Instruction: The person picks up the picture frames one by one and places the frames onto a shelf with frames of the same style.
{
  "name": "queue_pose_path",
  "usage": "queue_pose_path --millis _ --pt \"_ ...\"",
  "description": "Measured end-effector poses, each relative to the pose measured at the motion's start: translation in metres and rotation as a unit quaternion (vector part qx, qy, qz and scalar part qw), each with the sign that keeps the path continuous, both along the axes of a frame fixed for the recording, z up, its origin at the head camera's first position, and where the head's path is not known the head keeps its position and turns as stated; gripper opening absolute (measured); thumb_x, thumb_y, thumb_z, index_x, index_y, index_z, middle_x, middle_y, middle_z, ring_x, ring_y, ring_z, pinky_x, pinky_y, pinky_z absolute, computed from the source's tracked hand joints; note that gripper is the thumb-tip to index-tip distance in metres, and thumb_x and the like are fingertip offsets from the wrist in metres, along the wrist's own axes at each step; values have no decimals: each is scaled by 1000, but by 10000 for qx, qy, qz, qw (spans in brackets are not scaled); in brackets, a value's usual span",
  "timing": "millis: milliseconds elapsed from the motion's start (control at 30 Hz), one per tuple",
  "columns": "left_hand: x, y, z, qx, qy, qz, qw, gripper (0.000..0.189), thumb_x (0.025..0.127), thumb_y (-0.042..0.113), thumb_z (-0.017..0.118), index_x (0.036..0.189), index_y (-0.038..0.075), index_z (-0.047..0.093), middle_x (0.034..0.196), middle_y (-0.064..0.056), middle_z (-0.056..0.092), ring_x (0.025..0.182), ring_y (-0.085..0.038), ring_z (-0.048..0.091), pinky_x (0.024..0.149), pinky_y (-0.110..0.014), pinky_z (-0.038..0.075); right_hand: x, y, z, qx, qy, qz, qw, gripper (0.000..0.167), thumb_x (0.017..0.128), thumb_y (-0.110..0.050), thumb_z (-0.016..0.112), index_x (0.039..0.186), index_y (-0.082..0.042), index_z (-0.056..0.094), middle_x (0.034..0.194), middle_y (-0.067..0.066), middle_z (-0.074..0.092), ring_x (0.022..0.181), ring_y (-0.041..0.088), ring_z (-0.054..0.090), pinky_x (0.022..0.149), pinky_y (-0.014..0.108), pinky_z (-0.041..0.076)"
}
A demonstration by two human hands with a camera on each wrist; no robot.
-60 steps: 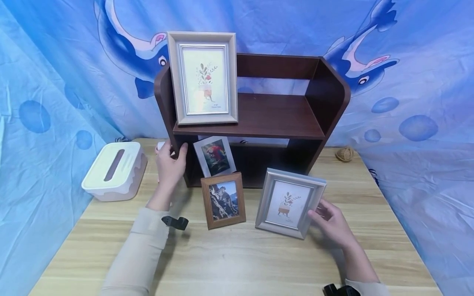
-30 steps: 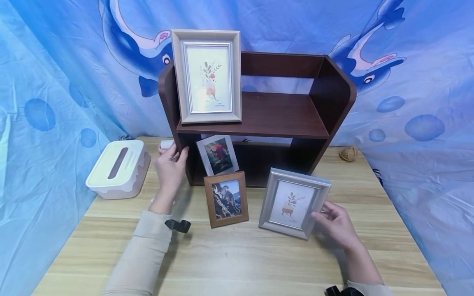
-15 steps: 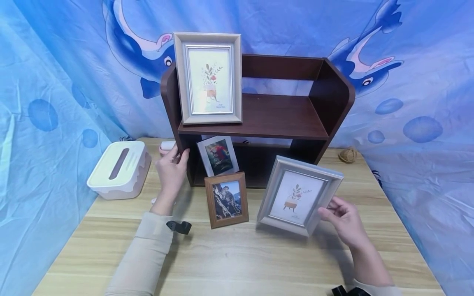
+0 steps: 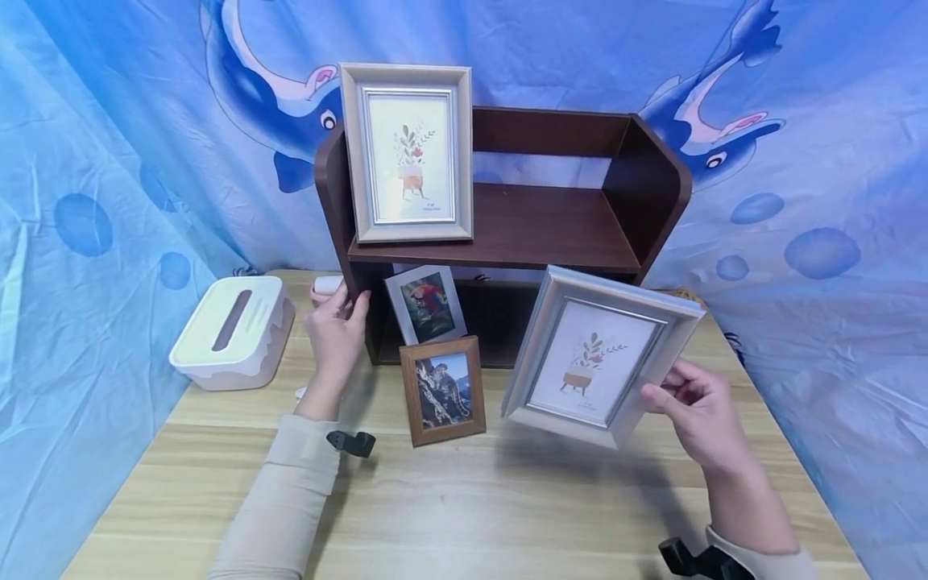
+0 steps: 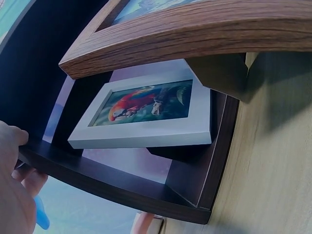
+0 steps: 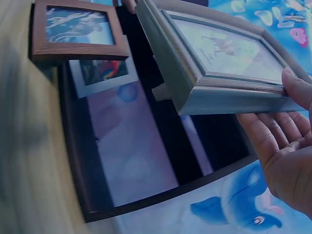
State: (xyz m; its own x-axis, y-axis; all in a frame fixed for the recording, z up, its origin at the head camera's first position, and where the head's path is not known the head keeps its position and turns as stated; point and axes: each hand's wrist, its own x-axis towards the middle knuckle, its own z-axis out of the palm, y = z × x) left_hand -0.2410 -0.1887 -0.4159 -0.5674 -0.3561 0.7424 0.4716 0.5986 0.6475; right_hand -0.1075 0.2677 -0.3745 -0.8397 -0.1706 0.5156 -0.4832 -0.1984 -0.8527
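Observation:
My right hand [image 4: 696,411] pinches the right edge of a silver-grey picture frame [image 4: 594,366] with a plant print, thumb on its front. It hangs tilted above the table, its shadow below. My left hand [image 4: 335,330] grips the left side panel of a dark brown two-tier shelf [image 4: 551,225], thumb on the front edge. A matching pale frame [image 4: 406,153] stands at the left of the upper tier. On the lower tier leans a white frame [image 5: 141,114] with a parrot picture. Before it, on the table, stands a brown wooden frame [image 4: 444,391] with a leopard picture.
A white tissue box [image 4: 232,330] stands on the table left of the shelf. A small pale pink and white object [image 4: 328,286] lies behind my left hand. At the right, a ball of twine [image 4: 681,296] is partly hidden by the held frame. Blue dolphin-print cloth [image 4: 812,201] surrounds the table.
My right hand has lifted the silver-grey frame off the table, up and to the right, towards the camera. My left hand keeps its hold on the shelf's side.

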Motion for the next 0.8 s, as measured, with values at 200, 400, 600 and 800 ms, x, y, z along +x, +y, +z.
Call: queue_pose_path --millis 200,400,600,800 --pt "0 -1 0 -63 32 21 10000 21 87 3 78 107 -2 77 93 -23 74 81 -35 74 74 1 45 -5 1 20 -571 229 627 9961 38 89 30 47 122 16 63 103 19 75 90 18 74 72 27 62" --pt "-1 -1 -1 16 106 -17 9999 20 86 1 78 106 -2 77 92 -23 74 79 -36 74 72 2 45 -7 -1 47 -760 272 780 9937 35 92 27 47 125 21 58 101 22 75 86 21 75 70 28 62" --pt "0 -1 -1 60 72 -101 9999 21 87 1 77 108 -3 77 94 -24 74 82 -37 74 74 0 47 -13 -2 75 -980 320 934 9903 36 92 29 42 123 22 58 97 26 74 89 28 75 71 33 62" --pt "1 -2 -1 55 23 -60 10000 23 87 2 77 110 -2 76 95 -24 74 83 -36 74 75 -1 47 -20 -4 100 -955 436 883 9905 38 92 30 42 126 22 55 99 26 74 91 29 75 71 36 60"
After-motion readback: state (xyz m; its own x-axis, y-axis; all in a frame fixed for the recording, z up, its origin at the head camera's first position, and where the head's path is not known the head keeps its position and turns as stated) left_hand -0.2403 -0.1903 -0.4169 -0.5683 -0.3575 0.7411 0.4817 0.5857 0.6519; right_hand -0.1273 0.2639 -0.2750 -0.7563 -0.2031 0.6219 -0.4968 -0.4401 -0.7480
